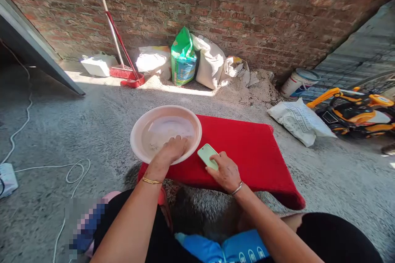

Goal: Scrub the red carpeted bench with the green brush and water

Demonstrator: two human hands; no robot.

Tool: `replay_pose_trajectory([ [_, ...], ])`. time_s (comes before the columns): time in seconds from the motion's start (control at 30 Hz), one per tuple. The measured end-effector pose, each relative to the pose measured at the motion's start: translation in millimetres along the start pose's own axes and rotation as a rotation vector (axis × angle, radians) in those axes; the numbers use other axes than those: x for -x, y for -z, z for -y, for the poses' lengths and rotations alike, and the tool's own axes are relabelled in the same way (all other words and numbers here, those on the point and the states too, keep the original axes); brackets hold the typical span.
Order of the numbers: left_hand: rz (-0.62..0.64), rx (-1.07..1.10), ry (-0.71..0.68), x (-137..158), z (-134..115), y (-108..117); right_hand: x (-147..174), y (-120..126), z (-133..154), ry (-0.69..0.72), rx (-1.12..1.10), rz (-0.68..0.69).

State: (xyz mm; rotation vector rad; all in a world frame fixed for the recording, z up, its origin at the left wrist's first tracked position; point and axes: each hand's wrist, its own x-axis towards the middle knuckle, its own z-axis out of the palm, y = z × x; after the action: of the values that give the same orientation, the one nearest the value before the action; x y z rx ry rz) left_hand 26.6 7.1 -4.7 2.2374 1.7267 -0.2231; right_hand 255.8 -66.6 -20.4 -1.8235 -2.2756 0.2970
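My left hand [175, 149] reaches over the near rim of a pale pink plastic basin [135, 141] that holds water. Its knuckles show, but the fingers bend down toward the water and their tips are hidden, so I cannot tell whether they grip anything. On the red cloth-covered low table [247, 144], my right hand [225, 169] has its thumb and fingers closed on the lower end of a light-green phone [207, 154]. The phone lies at a slant just right of the basin. The basin sits on the table's left end and overhangs it.
A green and blue bag [184, 63] and a white sack [210, 63] lean against the brick wall, beside a red broom [121, 73] and dustpan [135, 81]. At right lie another white sack [299, 119], a bucket [299, 84] and an orange-black toy vehicle [354, 111]. A white cable [78, 172] loops across the floor.
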Motion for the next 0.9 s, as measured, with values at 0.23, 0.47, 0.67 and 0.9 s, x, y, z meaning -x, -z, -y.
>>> replay_pose_trajectory([
  [0.23,-0.006,-0.023,-0.024,1.8,2.0,2.0,-14.4,12.0,-63.1,-0.177,0.035,0.001],
  [0.47,0.012,0.014,-0.01,8.4,-3.5,10.6,71.7,80.3,-235.9,-0.902,0.184,-0.087],
  [0.67,0.012,0.015,0.01,8.2,-3.4,11.2,64.7,67.1,-180.7,-0.728,0.098,-0.133],
  [0.9,0.037,-0.04,-0.007,3.9,-3.1,11.0,-18.4,3.3,-8.3,-0.237,-0.009,-0.019],
])
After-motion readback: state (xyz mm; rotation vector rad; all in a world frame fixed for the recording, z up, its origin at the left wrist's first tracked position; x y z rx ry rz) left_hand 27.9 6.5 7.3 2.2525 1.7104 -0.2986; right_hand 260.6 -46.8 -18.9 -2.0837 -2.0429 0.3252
